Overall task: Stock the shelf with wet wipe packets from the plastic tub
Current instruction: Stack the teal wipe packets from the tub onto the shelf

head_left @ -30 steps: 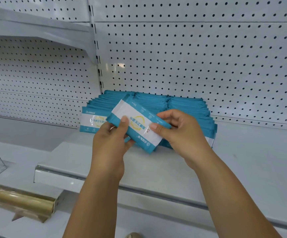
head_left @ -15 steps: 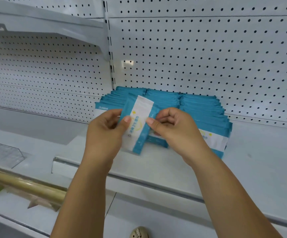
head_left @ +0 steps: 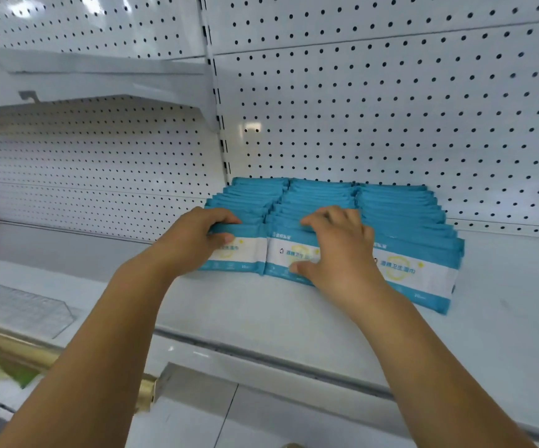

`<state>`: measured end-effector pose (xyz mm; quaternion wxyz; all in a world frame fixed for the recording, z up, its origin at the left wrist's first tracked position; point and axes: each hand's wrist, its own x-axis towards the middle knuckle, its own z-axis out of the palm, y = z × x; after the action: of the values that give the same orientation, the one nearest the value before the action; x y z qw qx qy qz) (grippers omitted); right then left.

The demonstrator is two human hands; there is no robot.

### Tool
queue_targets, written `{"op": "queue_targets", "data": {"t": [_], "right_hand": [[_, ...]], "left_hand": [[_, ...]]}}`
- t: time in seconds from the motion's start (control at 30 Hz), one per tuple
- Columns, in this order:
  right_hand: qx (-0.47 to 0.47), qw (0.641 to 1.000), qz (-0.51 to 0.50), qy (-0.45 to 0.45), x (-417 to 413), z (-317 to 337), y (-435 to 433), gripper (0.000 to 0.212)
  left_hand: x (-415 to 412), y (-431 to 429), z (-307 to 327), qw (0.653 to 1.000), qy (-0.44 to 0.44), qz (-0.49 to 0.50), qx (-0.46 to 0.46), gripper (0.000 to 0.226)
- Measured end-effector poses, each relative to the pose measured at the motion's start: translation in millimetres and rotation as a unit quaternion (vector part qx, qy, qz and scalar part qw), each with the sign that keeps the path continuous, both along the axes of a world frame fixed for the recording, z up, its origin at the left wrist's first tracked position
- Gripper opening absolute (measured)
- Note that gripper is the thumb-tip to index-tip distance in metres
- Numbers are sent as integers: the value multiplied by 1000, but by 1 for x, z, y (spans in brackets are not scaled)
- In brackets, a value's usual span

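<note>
Gripping teal-and-white plastic wet wipe packets [head_left: 246,253] by top edges, the left hand [head_left: 194,242] and right hand [head_left: 341,252] curl. Likely light, floppy, slick.

Bright, even light left soft shadows on the white metal shelf [head_left: 261,305], glare on the perforated white back panel [head_left: 391,108], and bowed edges.
</note>
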<state>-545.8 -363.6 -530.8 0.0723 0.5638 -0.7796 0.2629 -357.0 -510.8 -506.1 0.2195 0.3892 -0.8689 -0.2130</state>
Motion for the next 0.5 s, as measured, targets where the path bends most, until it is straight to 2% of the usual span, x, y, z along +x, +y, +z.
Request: {"op": "queue_targets", "data": {"t": [0.07,0.17,0.43,0.5], "right_hand": [[17,1000,-5,13,-2,-4,-2,79],[2,1000,-11,10,-6,-10,-5,78],[-23,999,-25,43,-8,-16,-12,73],[-18,999,-20,41,-9,-16,-10,75]], "left_hand": [[-1,-3,0,1000,-20,-22,2,25],[-1,-10,-3,999,-42,-21,-17,37],[-4,-27,-18,979,-23,-42,-196,50],[-2,-25,-20,976,-14,-44,-212,55]]}}
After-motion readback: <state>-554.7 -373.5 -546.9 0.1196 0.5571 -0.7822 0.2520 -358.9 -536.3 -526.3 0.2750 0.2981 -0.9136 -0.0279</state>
